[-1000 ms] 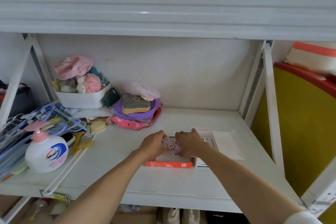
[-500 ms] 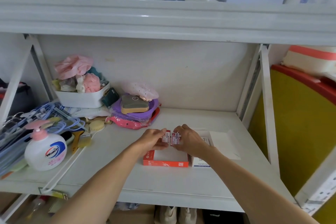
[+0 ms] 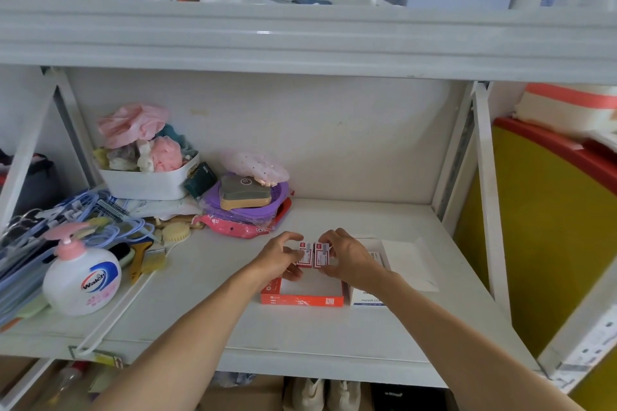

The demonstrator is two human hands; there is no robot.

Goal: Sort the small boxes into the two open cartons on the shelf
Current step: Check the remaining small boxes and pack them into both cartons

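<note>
An open orange carton (image 3: 302,300) lies on the white shelf (image 3: 300,334), with an open white carton (image 3: 367,299) right beside it. My left hand (image 3: 280,259) grips a small red-and-white box (image 3: 304,255) over the back of the orange carton. My right hand (image 3: 347,257) grips a second small red-and-white box (image 3: 321,254), side by side with the first and touching it. Most of the white carton is hidden behind my right wrist.
A white flap or sheet (image 3: 409,264) lies right of the cartons. A Walch soap bottle (image 3: 81,277), brushes (image 3: 147,259), hangers (image 3: 50,220), a white basket (image 3: 147,182) and purple and pink items (image 3: 247,207) crowd the shelf's left. A shelf post (image 3: 490,203) stands at right.
Both hands stay together over the orange carton, each with its small box. The boxes now stand more upright and show more fully between the fingers.
</note>
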